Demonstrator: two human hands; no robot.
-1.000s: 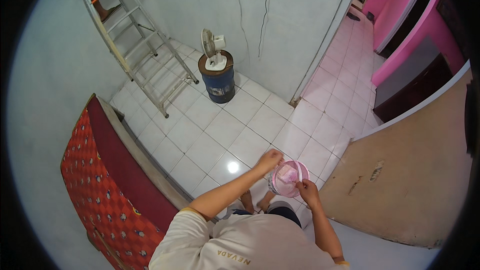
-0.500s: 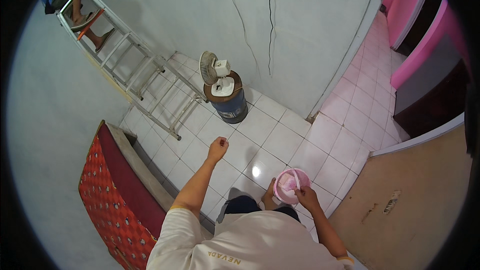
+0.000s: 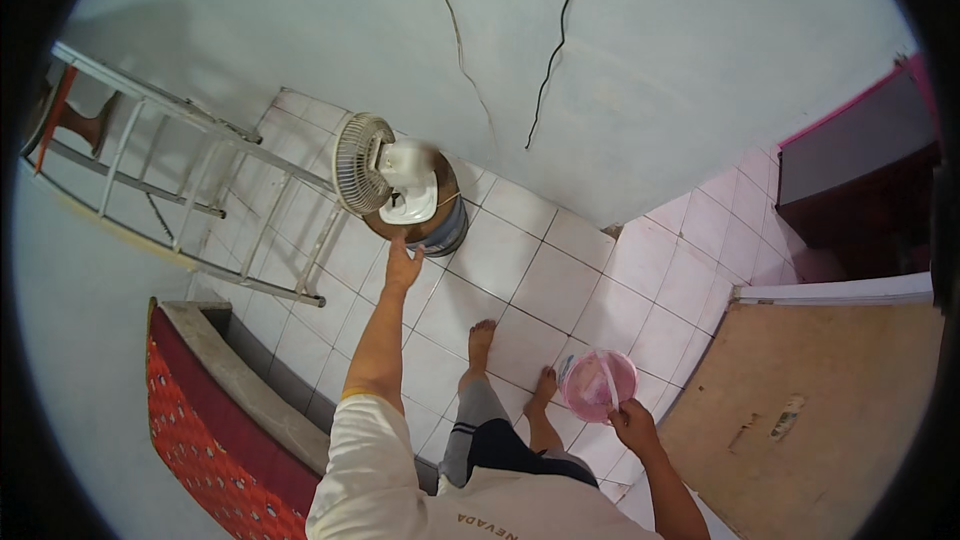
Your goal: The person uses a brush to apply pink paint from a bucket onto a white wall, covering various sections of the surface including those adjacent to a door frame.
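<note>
While right fingers grip pale handle, bucket: pink, round, open-topped.

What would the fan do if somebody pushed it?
The desk fan would probably tip easily, because it looks top-heavy above its small base. It might also fall, since it stands up on a drum. Its thin grille wires could bend if bumped.

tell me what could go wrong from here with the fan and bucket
The fan stands on the drum with the left hand close to its base; a bump might tip it. The right hand holds the bucket by its handle, so it could swing or tilt.
</note>
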